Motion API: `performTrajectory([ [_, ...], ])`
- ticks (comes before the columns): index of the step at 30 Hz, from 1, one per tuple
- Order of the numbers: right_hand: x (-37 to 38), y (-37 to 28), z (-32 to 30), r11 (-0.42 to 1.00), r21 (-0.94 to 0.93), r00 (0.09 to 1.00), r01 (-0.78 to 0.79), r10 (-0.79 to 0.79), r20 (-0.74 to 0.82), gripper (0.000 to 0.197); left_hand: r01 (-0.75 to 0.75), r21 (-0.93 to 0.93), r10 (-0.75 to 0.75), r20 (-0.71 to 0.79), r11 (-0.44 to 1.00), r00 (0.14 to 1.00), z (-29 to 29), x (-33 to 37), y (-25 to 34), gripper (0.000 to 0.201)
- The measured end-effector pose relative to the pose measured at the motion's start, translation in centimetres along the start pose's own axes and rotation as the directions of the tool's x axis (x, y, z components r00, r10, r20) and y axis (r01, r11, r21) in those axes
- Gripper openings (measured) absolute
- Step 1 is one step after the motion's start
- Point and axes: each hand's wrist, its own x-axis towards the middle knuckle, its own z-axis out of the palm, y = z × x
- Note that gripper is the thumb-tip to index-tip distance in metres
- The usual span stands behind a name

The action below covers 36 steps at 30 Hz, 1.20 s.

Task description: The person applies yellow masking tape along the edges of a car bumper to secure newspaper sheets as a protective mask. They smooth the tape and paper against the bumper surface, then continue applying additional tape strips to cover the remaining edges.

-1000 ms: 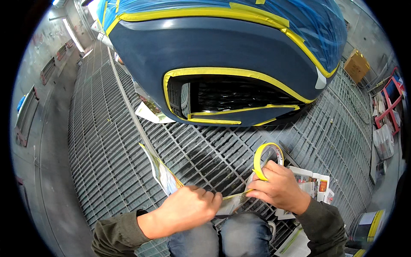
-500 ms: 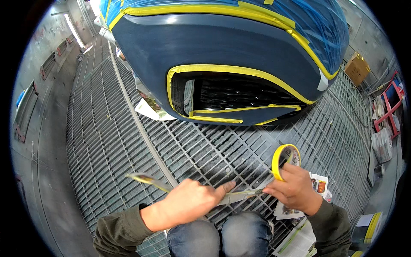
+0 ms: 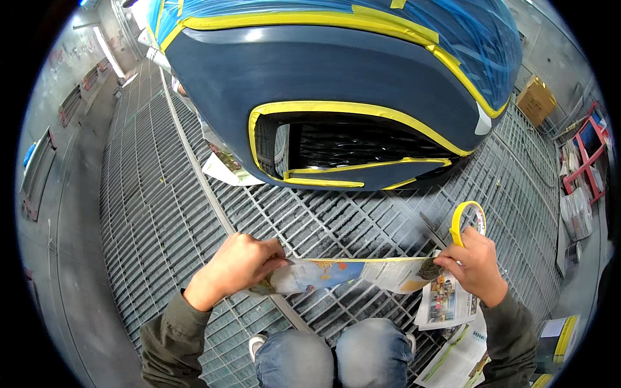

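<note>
A strip of newspaper [image 3: 352,275] with yellow tape along its upper edge is stretched level between my hands, above my knees. My left hand [image 3: 242,262] pinches its left end, fingers closed. At the other end, my right hand [image 3: 475,264] grips the paper between thumb and fingers. A roll of yellow masking tape [image 3: 459,223] hangs around the fingers of that same hand. Ahead stands a dark blue car bumper [image 3: 336,68], its black grille opening [image 3: 362,139] edged with yellow tape. Blue plastic film [image 3: 475,45] covers the part above it.
Metal grating [image 3: 162,213] forms the floor. More newspaper sheets [image 3: 456,355] lie beside my right knee, and another paper [image 3: 226,169] is under the bumper's left side. At the right are a cardboard box [image 3: 535,101] and a red stand [image 3: 588,155].
My left hand has moved left and up, and my right hand slightly right. The newspaper strip, seen edge-on before, is now spread flat and taut between them.
</note>
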Motion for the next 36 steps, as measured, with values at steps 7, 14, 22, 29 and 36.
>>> performTrajectory([
  [7,-0.6,1.1,-0.3,0.999,-0.035,1.000,-0.025,0.025,0.005,0.016,0.049,-0.025,-0.049,-0.004,0.998,0.999,-0.1,0.2,-1.4,0.016],
  [14,-1.0,2.2,0.0,0.997,0.002,0.997,-0.083,0.083,0.004,0.017,0.119,0.027,-0.117,-0.072,0.993,0.991,-0.7,0.7,-1.7,0.015],
  [22,-0.3,4.4,-0.6,0.956,0.048,0.956,-0.289,0.291,-0.043,0.016,0.119,-0.452,-0.260,-0.265,0.884,0.928,-2.6,2.0,-4.3,0.014],
  [29,1.1,5.9,-0.3,0.946,0.068,0.947,-0.317,0.319,-0.025,0.015,0.159,-0.483,-0.330,-0.292,0.861,0.898,-4.2,3.2,-4.5,0.013],
  [36,0.1,5.9,0.1,0.912,0.067,0.914,-0.404,0.401,0.053,0.014,0.119,-0.406,-0.269,-0.336,0.906,0.902,-3.7,3.5,-4.3,0.013],
])
